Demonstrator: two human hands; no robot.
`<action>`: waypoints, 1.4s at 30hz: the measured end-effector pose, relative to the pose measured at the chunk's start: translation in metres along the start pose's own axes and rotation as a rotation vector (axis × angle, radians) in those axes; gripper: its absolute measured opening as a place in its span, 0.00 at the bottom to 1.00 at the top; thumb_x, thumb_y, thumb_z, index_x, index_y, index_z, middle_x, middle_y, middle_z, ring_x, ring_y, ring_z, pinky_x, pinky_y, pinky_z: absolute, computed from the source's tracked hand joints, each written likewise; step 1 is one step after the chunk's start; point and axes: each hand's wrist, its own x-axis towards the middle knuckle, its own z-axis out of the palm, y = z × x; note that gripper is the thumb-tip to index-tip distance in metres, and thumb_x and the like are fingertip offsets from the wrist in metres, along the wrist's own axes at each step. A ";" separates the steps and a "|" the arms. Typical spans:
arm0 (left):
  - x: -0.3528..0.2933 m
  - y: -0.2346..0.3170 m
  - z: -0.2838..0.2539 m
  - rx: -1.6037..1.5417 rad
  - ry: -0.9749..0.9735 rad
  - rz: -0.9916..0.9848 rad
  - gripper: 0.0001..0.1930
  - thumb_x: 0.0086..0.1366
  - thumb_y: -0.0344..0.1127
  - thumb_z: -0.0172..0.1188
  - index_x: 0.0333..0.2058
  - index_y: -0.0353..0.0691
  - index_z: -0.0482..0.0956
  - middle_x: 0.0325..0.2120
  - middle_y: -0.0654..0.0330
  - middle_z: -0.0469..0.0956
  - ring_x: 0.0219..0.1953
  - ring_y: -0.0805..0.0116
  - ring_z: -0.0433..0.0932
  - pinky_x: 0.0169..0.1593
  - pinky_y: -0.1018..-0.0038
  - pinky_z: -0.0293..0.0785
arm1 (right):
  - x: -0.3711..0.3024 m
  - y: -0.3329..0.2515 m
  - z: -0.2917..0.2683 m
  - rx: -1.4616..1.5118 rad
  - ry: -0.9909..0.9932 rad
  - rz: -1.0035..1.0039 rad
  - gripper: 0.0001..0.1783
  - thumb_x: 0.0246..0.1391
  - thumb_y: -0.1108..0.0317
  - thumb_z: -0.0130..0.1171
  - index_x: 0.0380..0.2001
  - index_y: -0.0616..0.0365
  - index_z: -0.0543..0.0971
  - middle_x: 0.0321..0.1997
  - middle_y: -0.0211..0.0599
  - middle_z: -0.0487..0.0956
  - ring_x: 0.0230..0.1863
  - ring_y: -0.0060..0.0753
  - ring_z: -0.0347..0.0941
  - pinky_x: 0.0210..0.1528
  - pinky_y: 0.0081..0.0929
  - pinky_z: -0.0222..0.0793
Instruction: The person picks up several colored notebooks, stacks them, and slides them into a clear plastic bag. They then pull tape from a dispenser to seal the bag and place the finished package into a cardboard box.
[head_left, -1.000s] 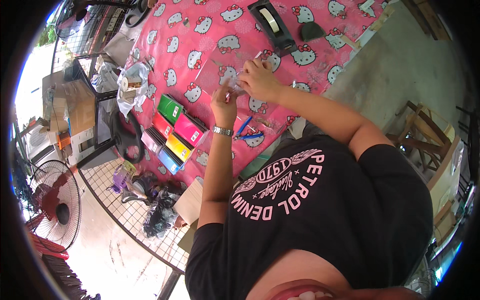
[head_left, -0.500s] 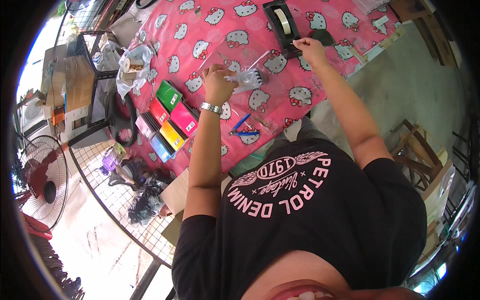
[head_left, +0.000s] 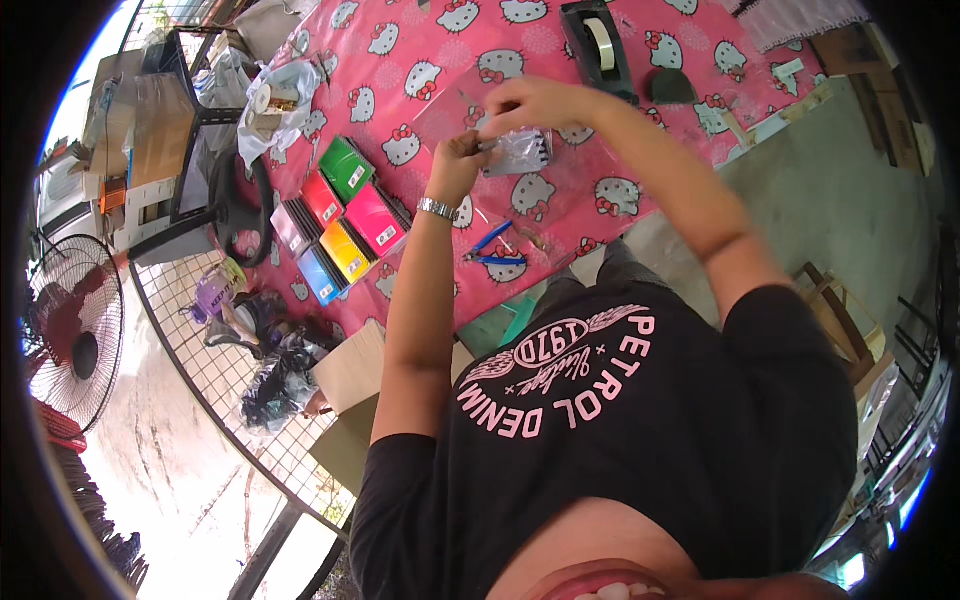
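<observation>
A small spiral notebook [head_left: 522, 152] with black coils lies inside a clear plastic bag [head_left: 498, 168] on the pink tablecloth. My left hand [head_left: 460, 162], wearing a metal watch, is closed on the bag's left end, beside the notebook. Over the same end reaches my right hand [head_left: 530, 105], its fingers curled and pinched close to the left fingertips. Whatever sits between the right fingertips is hidden. A black tape dispenser [head_left: 600, 55] with a pale roll stands beyond my right hand. Blue-handled pliers [head_left: 493, 248] lie nearer to me.
Several coloured notebooks [head_left: 345, 235] lie in stacks left of my left forearm. Past them are a white plastic bag [head_left: 275, 110] and a dark-framed rack [head_left: 205, 120]. A dark rounded object [head_left: 671, 86] sits right of the dispenser. A fan [head_left: 75, 335] stands at far left.
My right hand has left the tape dispenser, where a small pale bit showed at its fingertips, and moved left to the bag. My left hand keeps its hold; the view has shifted slightly.
</observation>
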 end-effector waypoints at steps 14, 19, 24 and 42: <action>-0.040 -0.025 0.011 0.478 0.367 0.560 0.11 0.57 0.26 0.57 0.41 0.39 0.79 0.53 0.50 0.68 0.48 0.64 0.73 0.49 0.74 0.71 | -0.012 0.019 0.051 -0.710 0.315 0.019 0.34 0.40 0.51 0.67 0.50 0.54 0.72 0.40 0.42 0.77 0.42 0.40 0.75 0.43 0.39 0.70; -0.078 -0.095 0.002 -0.156 0.328 -0.249 0.12 0.58 0.29 0.57 0.41 0.38 0.79 0.50 0.58 0.70 0.46 0.69 0.74 0.48 0.71 0.72 | -0.012 -0.023 0.082 -0.860 0.190 -0.035 0.43 0.36 0.60 0.69 0.59 0.49 0.64 0.50 0.44 0.72 0.52 0.47 0.68 0.52 0.39 0.65; -0.090 -0.067 0.023 -0.545 0.096 -0.138 0.25 0.56 0.21 0.57 0.53 0.37 0.66 0.47 0.60 0.72 0.46 0.70 0.74 0.48 0.74 0.73 | -0.068 -0.021 0.047 -0.197 0.259 -0.063 0.45 0.35 0.67 0.68 0.60 0.52 0.62 0.51 0.48 0.71 0.55 0.52 0.66 0.56 0.42 0.63; -0.068 0.049 0.005 0.203 0.422 0.117 0.10 0.59 0.28 0.55 0.38 0.31 0.78 0.27 0.59 0.80 0.29 0.71 0.79 0.34 0.77 0.74 | -0.083 -0.040 0.009 -0.500 0.531 0.166 0.17 0.50 0.65 0.59 0.44 0.57 0.77 0.36 0.39 0.75 0.35 0.39 0.73 0.40 0.31 0.68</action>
